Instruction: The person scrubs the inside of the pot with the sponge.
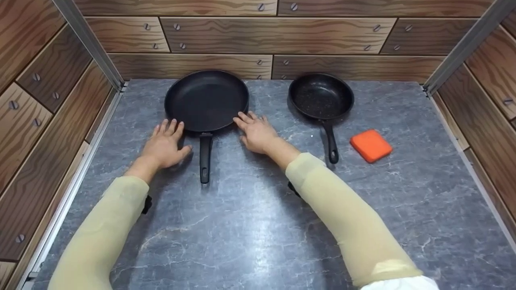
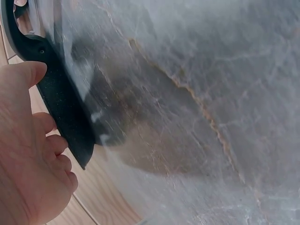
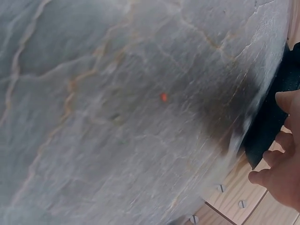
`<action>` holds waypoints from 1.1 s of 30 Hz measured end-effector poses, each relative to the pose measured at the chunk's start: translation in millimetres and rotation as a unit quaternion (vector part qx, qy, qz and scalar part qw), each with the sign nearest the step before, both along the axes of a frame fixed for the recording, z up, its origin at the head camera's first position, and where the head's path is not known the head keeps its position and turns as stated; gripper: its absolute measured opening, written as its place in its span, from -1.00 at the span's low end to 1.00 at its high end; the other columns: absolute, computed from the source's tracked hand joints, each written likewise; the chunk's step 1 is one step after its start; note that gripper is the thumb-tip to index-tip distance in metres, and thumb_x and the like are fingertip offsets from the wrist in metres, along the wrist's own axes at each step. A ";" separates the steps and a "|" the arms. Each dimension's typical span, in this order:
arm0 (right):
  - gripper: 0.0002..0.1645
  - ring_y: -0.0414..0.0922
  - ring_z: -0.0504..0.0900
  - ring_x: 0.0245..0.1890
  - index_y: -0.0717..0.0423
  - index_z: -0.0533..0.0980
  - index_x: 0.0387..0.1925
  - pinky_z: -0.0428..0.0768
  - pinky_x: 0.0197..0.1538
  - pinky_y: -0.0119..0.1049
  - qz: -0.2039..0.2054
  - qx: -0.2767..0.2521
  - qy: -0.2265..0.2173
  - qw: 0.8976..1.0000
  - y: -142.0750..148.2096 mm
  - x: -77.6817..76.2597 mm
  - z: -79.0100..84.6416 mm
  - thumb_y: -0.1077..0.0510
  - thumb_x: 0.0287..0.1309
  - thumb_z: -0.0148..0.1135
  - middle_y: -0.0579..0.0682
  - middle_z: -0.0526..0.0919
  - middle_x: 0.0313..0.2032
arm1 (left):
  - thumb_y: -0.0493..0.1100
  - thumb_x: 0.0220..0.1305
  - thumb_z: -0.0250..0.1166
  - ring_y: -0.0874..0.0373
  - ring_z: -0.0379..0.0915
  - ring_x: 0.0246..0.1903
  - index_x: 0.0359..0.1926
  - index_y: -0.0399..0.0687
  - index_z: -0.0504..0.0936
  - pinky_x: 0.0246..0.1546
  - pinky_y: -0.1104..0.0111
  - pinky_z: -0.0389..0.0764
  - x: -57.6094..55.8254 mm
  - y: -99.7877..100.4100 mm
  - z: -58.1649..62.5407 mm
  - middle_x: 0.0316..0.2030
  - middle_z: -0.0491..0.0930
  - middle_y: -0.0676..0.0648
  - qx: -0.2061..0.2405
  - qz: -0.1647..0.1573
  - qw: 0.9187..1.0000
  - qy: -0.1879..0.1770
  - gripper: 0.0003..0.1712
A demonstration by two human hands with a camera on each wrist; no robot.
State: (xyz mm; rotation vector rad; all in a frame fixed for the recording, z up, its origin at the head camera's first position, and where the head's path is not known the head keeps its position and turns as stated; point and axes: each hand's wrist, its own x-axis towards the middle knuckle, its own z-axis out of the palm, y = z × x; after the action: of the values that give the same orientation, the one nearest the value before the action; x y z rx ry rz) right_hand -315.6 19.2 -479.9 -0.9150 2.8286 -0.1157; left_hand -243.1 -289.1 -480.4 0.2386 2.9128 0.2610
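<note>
A large black frying pan [image 1: 207, 98] lies on the grey table at the back left, its handle [image 1: 205, 161] toward the person. At the pan's lower left is the left hand [image 1: 164, 147], fingers extended with fingertips right at the rim and the thumb apart. On the opposite side, the right hand [image 1: 258, 133] reaches to the pan's lower right edge with its fingers spread. Each wrist view also has the pan's dark side wall [image 2: 70, 108] beside the fingers. Neither hand curls round anything.
A smaller black frying pan [image 1: 321, 96] sits at the back right, handle forward. An orange sponge-like block [image 1: 371, 146] lies right of that handle. Wood-patterned panels [image 1: 278, 36] wall the marbled grey table [image 1: 225, 241] at the back and both sides.
</note>
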 end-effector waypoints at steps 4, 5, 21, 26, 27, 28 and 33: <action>-0.19 0.14 -0.02 0.66 -0.07 0.12 0.69 0.03 0.60 0.27 0.003 -0.007 0.007 1.000 6.2 4.0 3.1 0.00 0.56 0.13 -0.01 0.02 0.68 | 0.29 0.56 0.06 -0.33 -0.46 0.64 0.70 -0.24 -0.10 0.62 -0.11 -0.34 4.4 4.6 2.5 0.66 -0.21 -0.37 0.004 -0.005 1.000 0.007 0.03; -0.19 0.14 -0.02 0.66 -0.07 0.13 0.69 0.03 0.60 0.27 0.004 -0.008 0.007 1.000 7.8 5.2 3.8 0.01 0.56 0.13 -0.01 0.03 0.68 | 0.28 0.55 0.06 -0.33 -0.45 0.64 0.70 -0.24 -0.09 0.62 -0.11 -0.34 5.6 5.9 3.0 0.66 -0.21 -0.38 0.003 -0.008 1.000 0.009 0.03; -0.27 0.17 0.02 0.65 -0.02 0.21 0.66 0.05 0.58 0.31 0.009 -0.026 0.004 1.000 44.7 30.7 8.3 0.04 0.58 0.09 0.04 0.12 0.65 | 0.27 0.55 0.10 -0.32 -0.37 0.64 0.69 -0.24 -0.04 0.63 -0.07 -0.31 29.9 35.5 2.3 0.64 -0.13 -0.39 -0.006 -0.034 0.999 0.027 0.02; -0.27 0.20 0.04 0.64 0.00 0.24 0.65 0.07 0.56 0.35 0.009 -0.037 -0.003 0.999 55.2 41.0 7.2 0.05 0.56 0.12 0.06 0.15 0.64 | 0.31 0.54 0.09 -0.30 -0.35 0.65 0.69 -0.21 -0.04 0.63 -0.05 -0.29 38.9 43.8 -1.2 0.65 -0.12 -0.37 -0.001 -0.035 0.999 0.029 0.03; -0.28 0.21 0.06 0.63 0.01 0.24 0.64 0.08 0.56 0.35 0.010 -0.039 -0.002 0.999 57.2 42.9 7.1 0.06 0.56 0.12 0.07 0.16 0.63 | 0.32 0.54 0.08 -0.29 -0.35 0.65 0.70 -0.20 -0.04 0.63 -0.05 -0.29 40.7 45.1 -1.9 0.65 -0.12 -0.36 -0.001 -0.035 0.999 0.029 0.03; -0.28 0.21 0.07 0.63 0.02 0.25 0.64 0.08 0.56 0.35 0.011 -0.041 -0.002 0.999 59.2 44.9 7.1 0.05 0.56 0.12 0.07 0.16 0.63 | 0.32 0.54 0.08 -0.29 -0.35 0.65 0.70 -0.20 -0.04 0.63 -0.05 -0.29 42.6 46.4 -2.3 0.65 -0.12 -0.36 0.001 -0.036 0.999 0.030 0.03; -0.31 0.23 0.07 0.62 0.04 0.27 0.62 0.06 0.58 0.33 0.015 -0.050 -0.003 0.999 71.7 55.4 6.8 0.05 0.58 0.11 0.10 0.18 0.62 | 0.33 0.53 0.09 -0.29 -0.34 0.65 0.69 -0.19 -0.02 0.63 -0.05 -0.29 51.3 54.7 -2.9 0.65 -0.11 -0.35 0.004 -0.043 0.999 0.033 0.03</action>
State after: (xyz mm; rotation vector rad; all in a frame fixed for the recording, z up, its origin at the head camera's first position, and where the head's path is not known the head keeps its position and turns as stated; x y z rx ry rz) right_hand -260.2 90.9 -473.1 -0.9744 2.8256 -0.2586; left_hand -191.8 -234.4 -483.2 0.3808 2.9575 0.2541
